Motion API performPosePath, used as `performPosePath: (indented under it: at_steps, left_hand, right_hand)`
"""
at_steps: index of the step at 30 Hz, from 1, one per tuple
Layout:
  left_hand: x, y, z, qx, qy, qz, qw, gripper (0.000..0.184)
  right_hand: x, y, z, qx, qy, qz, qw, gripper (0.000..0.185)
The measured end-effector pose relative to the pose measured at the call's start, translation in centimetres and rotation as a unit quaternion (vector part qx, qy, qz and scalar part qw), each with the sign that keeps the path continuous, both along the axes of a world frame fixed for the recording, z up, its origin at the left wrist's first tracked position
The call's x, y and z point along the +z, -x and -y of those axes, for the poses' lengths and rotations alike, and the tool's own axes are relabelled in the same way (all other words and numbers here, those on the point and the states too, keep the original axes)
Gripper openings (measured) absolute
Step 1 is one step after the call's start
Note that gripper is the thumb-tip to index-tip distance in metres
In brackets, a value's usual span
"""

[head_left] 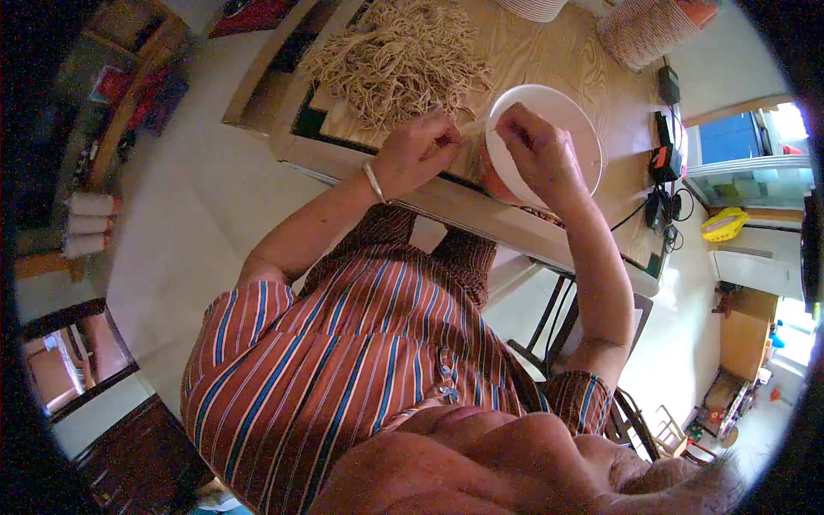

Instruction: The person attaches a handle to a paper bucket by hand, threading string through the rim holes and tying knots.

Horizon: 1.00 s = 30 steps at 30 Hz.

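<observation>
Both hands are raised at the near edge of the wooden table, fingertips pinched. My left hand (421, 154), with a bracelet at the wrist, is just in front of a heap of thin beige twisted strands (403, 64). My right hand (541, 154) is over the mouth of a white round tub (588, 142) and hides part of its inside. A faint, thin pale strand (472, 127) shows between the two hands, blurred, and its ends are hidden in the fingers.
Ribbed stacks, perhaps of cups or bowls (644, 34), stand at the table's far right. Black adapters and cables (661, 167) lie along the right edge. Shelving (129, 94) is on the left. A yellow bag (725, 225) is at far right.
</observation>
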<state>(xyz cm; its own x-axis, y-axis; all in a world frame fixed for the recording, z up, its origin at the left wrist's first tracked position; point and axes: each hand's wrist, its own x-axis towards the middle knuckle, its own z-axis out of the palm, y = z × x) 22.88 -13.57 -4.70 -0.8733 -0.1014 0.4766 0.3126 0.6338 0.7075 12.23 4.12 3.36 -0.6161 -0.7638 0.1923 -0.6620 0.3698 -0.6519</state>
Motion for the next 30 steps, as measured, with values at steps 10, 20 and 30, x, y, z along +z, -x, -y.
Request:
performPosePath:
  at_steps: [10,20,30]
  left_hand:
    - [1.2,-1.1,0.2,-0.037,0.039,0.038,0.998,0.009]
    - [-0.4,-1.1,1.5,-0.039,0.105,0.013,0.994,0.012]
    - [0.2,0.2,0.6,0.004,0.001,-0.032,0.999,0.028]
  right_hand:
    - [0.5,-0.2,-0.4,-0.035,0.044,0.0,0.998,0.011]
    - [0.7,-0.1,-0.9,-0.055,0.033,0.004,0.998,0.012]
    - [0.6,0.1,-1.2,-0.046,0.016,0.012,0.999,0.01]
